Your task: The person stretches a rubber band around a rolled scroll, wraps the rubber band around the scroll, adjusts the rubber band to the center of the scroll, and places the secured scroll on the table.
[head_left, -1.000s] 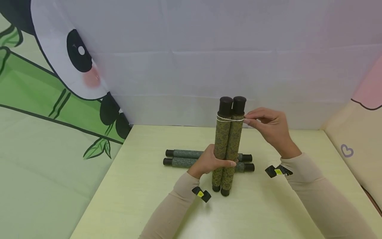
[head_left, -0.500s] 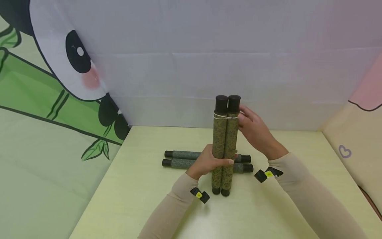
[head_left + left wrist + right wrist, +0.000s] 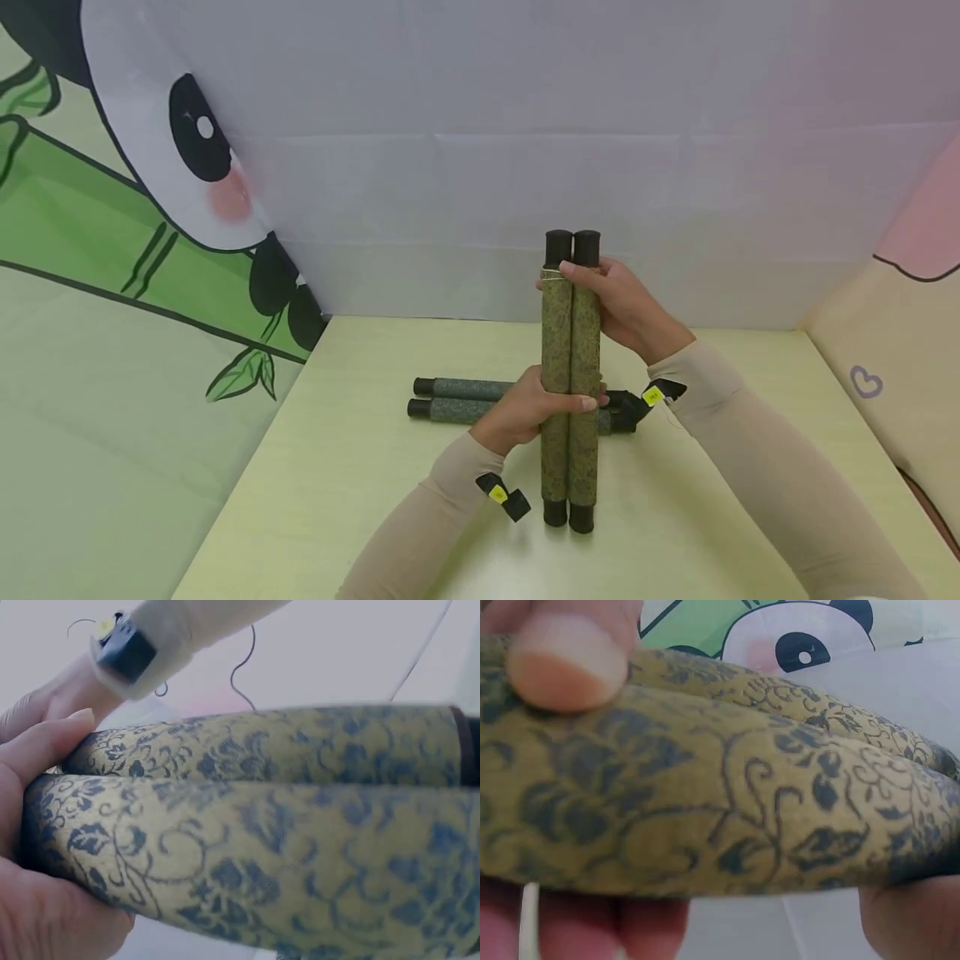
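Two rolled scrolls, the left one [image 3: 556,333] and the right one [image 3: 585,342], stand side by side, upright, in gold cloth with a dark floral pattern and black end knobs. My left hand [image 3: 528,407] grips both around their lower middle, thumb across the front. Near the top, my right hand [image 3: 630,304] holds the pair, its thumb [image 3: 570,664] pressing on the front and its fingers passing behind. A thin white cord [image 3: 552,274] wraps the scrolls just under the upper knobs; the right thumb and hand hide part of it.
Behind the left hand, two grey-green scrolls, a far one [image 3: 465,388] and a near one [image 3: 453,410], lie parallel on the pale table [image 3: 337,467]. A white printed cloth [image 3: 480,183] hangs along the table's back edge.
My right hand has gone from pinching the cord at the right side to gripping the scrolls' upper part. The pair has tipped, its lower ends coming nearer. My left hand keeps its grip.
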The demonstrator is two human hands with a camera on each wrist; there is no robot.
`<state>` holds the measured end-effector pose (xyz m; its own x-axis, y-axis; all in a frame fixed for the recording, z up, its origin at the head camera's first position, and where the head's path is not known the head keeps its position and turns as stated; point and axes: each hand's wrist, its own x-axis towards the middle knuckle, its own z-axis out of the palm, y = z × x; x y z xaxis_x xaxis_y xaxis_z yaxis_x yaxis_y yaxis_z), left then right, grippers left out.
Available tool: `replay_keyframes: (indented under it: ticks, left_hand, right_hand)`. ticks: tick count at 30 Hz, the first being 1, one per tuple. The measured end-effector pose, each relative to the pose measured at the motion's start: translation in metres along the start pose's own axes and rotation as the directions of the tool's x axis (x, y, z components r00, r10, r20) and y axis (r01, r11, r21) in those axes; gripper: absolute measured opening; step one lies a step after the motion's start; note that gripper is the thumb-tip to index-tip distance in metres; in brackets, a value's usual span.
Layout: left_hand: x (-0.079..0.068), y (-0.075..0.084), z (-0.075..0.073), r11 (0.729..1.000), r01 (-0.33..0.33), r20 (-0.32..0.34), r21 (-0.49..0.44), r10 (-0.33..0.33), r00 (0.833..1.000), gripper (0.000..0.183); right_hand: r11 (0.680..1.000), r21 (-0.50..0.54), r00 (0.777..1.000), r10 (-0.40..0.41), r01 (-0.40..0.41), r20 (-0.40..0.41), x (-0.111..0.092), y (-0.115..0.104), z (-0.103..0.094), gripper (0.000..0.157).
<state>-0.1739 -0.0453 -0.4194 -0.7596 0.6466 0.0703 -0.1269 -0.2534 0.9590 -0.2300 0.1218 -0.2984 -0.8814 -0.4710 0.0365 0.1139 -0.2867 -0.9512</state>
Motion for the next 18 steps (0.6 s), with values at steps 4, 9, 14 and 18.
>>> replay_keyframes:
  ticks: [4,9,14,18]
  left_hand:
    - [-0.001,-0.003,0.004,0.996,0.066,0.003,-0.061,-0.066,0.998,0.041]
    - [-0.005,-0.01,0.006,0.991,0.098,-0.015,-0.094,-0.1,0.995,0.038]
    - [-0.005,-0.014,0.006,0.986,0.108,-0.012,-0.13,-0.11,0.994,0.03]
    - [-0.006,-0.015,0.006,0.984,0.112,-0.002,-0.137,-0.113,0.994,0.031]
  right_hand:
    - [0.997,0.056,0.996,0.054,-0.05,-0.074,0.009,0.007,-0.002,0.049]
    - [0.99,0.106,0.989,0.1,-0.089,-0.108,0.012,0.018,-0.005,0.046]
    - [0.984,0.125,0.986,0.139,-0.126,-0.094,0.012,0.029,-0.009,0.032]
    - [0.973,0.132,0.979,0.197,-0.188,-0.055,0.01,0.039,-0.01,0.028]
